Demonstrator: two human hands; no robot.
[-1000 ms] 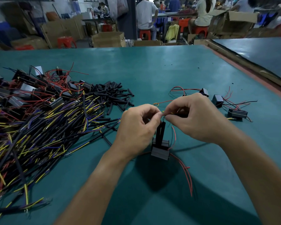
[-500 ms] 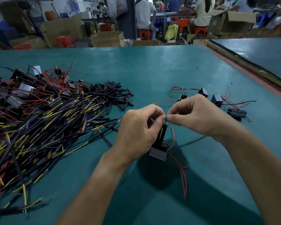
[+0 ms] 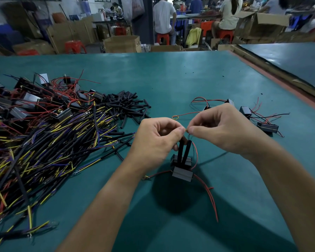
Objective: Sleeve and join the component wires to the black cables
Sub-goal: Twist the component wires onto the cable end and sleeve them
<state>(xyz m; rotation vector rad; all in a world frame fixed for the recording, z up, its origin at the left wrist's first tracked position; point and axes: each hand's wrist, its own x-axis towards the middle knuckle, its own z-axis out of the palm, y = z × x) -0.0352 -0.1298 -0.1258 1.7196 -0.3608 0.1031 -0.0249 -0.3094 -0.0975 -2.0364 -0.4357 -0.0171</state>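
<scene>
My left hand [image 3: 156, 140] and my right hand [image 3: 220, 130] meet fingertip to fingertip above the green table [image 3: 171, 79], both pinching thin wire ends between thumb and forefinger. Below them hang two black sleeves [image 3: 184, 151] running down to a small grey and black component [image 3: 181, 167], which is lifted off the table. Red wires [image 3: 208, 195] trail from the component toward me. A pile of black cables [image 3: 49, 142] with yellow and purple leads lies at the left, with loose black sleeve pieces [image 3: 127, 104] behind it.
More components with red wires [image 3: 44, 99] sit at the far left. Three small components [image 3: 267, 127] lie at the right near the table's edge. A second table [image 3: 289, 60] stands beyond a gap. People sit on stools among cardboard boxes in the background.
The component has risen slightly and turned, so both sleeves now show side by side. My fingertips have stayed pinched together on the wire ends.
</scene>
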